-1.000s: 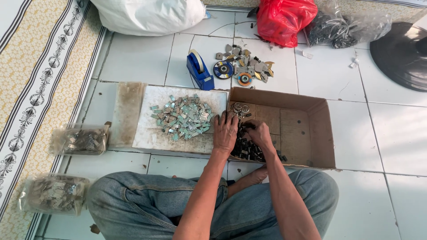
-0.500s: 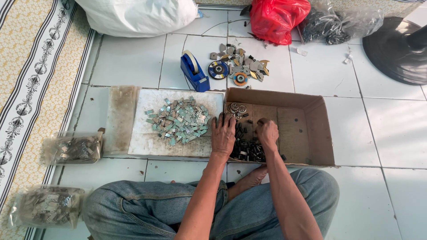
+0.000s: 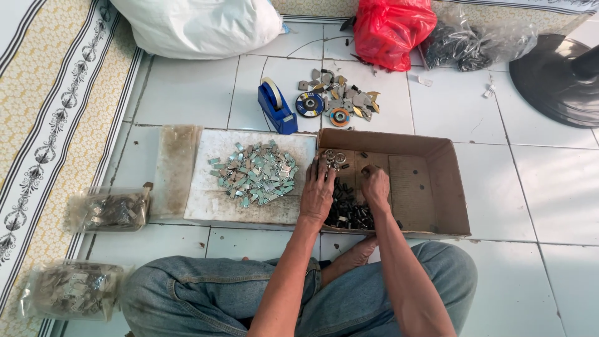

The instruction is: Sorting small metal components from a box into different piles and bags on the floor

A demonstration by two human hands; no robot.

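Observation:
Both my hands reach into a shallow cardboard box (image 3: 437, 181) on the tiled floor. My left hand (image 3: 317, 190) lies palm down at the box's left side, fingers spread toward a few silver metal rings (image 3: 334, 158). My right hand (image 3: 376, 186) has its fingers curled, pinching among small dark metal parts (image 3: 349, 211) heaped in the box's near left corner. Whether a piece sits between its fingers I cannot make out. Left of the box, a pile of small greenish metal pieces (image 3: 257, 173) rests on a white board (image 3: 218, 200).
A blue tape dispenser (image 3: 276, 107), grinding discs and metal scraps (image 3: 337, 100) lie beyond the box. A white sack (image 3: 199, 25), red bag (image 3: 392, 28), clear bag of dark parts (image 3: 468, 37) and fan base (image 3: 558, 78) stand behind. Two clear bags of parts (image 3: 109, 209) lie left. My crossed legs are in jeans.
The view has shifted slightly. My right hand moved a little right and forward in the box; my left hand stays near the rings.

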